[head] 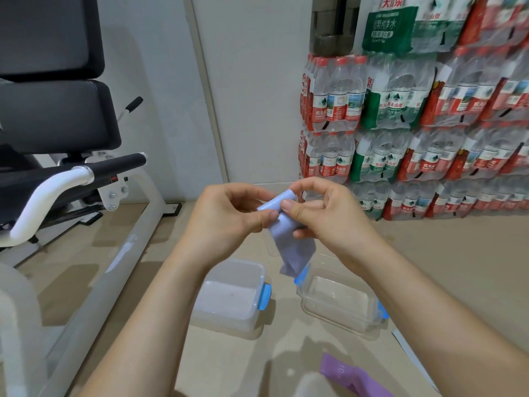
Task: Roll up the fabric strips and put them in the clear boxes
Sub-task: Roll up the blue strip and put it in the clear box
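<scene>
Purple fabric strip (pixel 352 376) lies closest to me on the floor. Past it sit two clear boxes with blue clips, the left box (pixel 223 319) and the right box (pixel 337 319), near each other. Above them my left hand (pixel 226 216) and right hand (pixel 323 213) both pinch the rolled top of a blue fabric strip (pixel 292 242). Its end hangs down. Water bottle packs (pixel 429 110) stand behind.

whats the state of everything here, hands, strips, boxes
blue fabric strip: partly rolled at the top, tail hanging loose
left hand: pinching the rolled end
right hand: pinching the rolled end, thumb on top
left clear box: open, no lid, looks empty
right clear box: open, no lid, looks empty
purple fabric strip: unrolled on the floor
water bottle packs: wrapped, stacked by the wall
</scene>
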